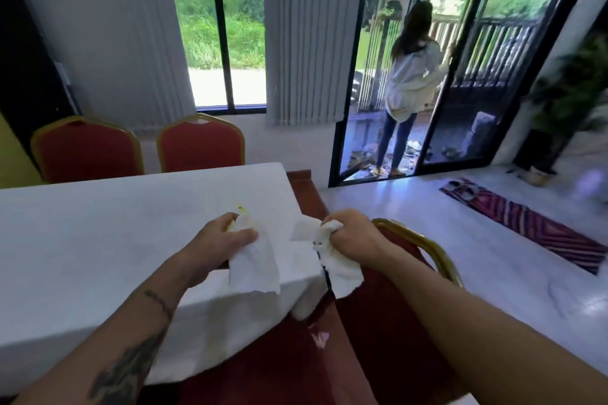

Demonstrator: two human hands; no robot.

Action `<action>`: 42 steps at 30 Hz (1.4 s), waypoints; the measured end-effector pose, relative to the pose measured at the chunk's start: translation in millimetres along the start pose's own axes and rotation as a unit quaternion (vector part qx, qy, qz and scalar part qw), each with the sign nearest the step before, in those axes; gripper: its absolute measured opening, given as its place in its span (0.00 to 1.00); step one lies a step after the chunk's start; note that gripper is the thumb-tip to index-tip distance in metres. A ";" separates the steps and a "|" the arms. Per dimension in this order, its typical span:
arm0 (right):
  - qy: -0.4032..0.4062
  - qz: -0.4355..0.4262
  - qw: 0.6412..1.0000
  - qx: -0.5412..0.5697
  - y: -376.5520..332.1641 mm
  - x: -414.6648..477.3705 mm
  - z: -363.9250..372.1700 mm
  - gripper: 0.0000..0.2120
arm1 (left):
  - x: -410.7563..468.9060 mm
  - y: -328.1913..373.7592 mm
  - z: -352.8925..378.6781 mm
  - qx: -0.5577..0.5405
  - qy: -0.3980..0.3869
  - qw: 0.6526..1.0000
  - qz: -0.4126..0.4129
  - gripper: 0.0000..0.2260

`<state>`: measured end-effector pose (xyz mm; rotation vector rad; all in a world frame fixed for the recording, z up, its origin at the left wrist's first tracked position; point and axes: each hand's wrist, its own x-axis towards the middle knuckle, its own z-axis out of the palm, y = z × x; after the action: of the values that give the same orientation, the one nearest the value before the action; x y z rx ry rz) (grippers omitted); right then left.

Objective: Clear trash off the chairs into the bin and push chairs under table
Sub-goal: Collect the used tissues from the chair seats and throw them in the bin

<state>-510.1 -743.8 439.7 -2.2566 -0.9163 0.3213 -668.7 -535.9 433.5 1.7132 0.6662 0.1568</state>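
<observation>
My left hand (218, 240) pinches a white paper napkin (255, 268) that hangs down over the corner of the table (98, 240), which has a white cloth. My right hand (353, 240) grips a crumpled white tissue (339, 270) just right of the table corner. Below my right arm stands a red chair with a gold frame (424, 243), its back toward me. Two more red chairs (85, 151) (200, 145) stand at the table's far side. No bin is in view.
A small pinkish scrap (319, 339) lies near the table's skirt below my hands. A person (411, 89) stands in the open sliding doorway. A striped mat (526, 223) lies on the shiny floor; a potted plant (566, 102) stands at the right.
</observation>
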 end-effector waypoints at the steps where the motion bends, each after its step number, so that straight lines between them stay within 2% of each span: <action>1: 0.000 -0.001 1.000 -0.003 12.3 4.5 -17.6 0.14 | 5.5 8.1 21.4 -0.009 0.003 1.000 0.000 0.15; 5: -0.007 0.014 1.000 -0.007 46.3 24.4 -65.7 0.13 | 17.1 32.0 74.1 -0.027 0.011 1.000 -0.007 0.17; 12: 0.025 0.026 0.999 0.018 91.7 56.5 -115.3 0.15 | 59.6 69.0 112.2 -0.059 0.021 0.998 0.023 0.16; 20: 0.004 0.033 0.999 0.034 168.7 119.2 -140.9 0.10 | 126.0 77.6 183.8 -0.115 0.095 0.989 -0.011 0.17; 24: -0.034 0.038 0.996 0.073 220.4 163.6 -159.4 0.10 | 170.2 84.1 232.6 -0.169 0.163 0.971 -0.051 0.14; 30: -0.080 0.060 0.992 0.081 278.4 207.1 -173.7 0.09 | 218.0 100.1 281.7 -0.199 0.213 0.951 -0.101 0.19; 34: -0.112 0.054 0.989 0.076 289.2 234.9 -169.8 0.09 | 237.3 103.7 293.9 -0.194 0.232 0.944 -0.129 0.18; 42: -0.200 0.001 0.980 0.025 278.5 325.9 -122.7 0.09 | 285.8 68.3 269.1 -0.207 0.272 0.916 -0.208 0.18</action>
<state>-73.1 -726.3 352.5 -2.1846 -1.0929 0.8112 -288.8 -628.0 356.2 1.0811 1.2950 0.4501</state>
